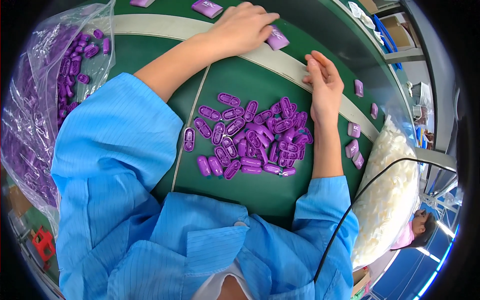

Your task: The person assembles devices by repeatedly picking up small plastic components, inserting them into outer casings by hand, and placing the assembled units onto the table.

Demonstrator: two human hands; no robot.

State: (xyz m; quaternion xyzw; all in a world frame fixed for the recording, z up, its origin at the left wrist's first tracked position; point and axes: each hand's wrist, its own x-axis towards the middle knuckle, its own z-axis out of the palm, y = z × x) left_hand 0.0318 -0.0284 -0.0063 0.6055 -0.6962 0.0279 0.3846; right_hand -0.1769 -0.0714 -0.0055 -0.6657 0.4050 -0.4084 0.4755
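My left hand (242, 29) reaches over the pale rail at the far side of the green work surface. Its fingers are apart, and its thumb lies against or just beside a small purple case (278, 38); I cannot tell if they touch. To the right, my right hand (326, 82) is raised by the same rail, palm turned inward and fingers loosely bent, with nothing visible in it. Between my forearms lies a loose heap of purple oval plastic shells (260, 137), some with the hollow side up and some with the smooth back up.
A clear bag (35, 110) of purple parts lies at the left. At the right stands a bag of cream pieces (387, 195), with a black cable (345, 215) before it. More purple cases (354, 130) sit beyond the rail (150, 26). A red stool (44, 243) and another person (415, 230) are farther off.
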